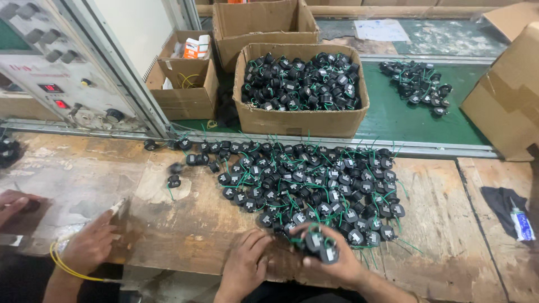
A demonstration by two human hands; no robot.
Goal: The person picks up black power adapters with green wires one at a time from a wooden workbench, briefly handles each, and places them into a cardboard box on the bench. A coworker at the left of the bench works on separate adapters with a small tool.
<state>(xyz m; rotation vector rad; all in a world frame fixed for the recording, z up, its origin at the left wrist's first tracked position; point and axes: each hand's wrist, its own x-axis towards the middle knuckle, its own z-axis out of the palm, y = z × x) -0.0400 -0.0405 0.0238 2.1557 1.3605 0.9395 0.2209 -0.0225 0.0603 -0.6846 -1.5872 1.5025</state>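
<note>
A large heap of small black round parts with green wires point(314, 179) covers the middle of the worn wooden bench point(185, 224). My right hand point(331, 261) grips a few of these black parts point(320, 247) at the heap's near edge. My left hand point(247, 261) rests on the bench just left of it, fingers curled toward the parts, holding nothing that I can see.
A cardboard box full of the same parts point(300, 84) stands behind the heap, with other boxes point(188, 73) beside it and a smaller pile point(418, 84) on the green belt. A co-worker's hand point(90, 244) with a yellow cord works at left. A small tube point(522, 221) lies right.
</note>
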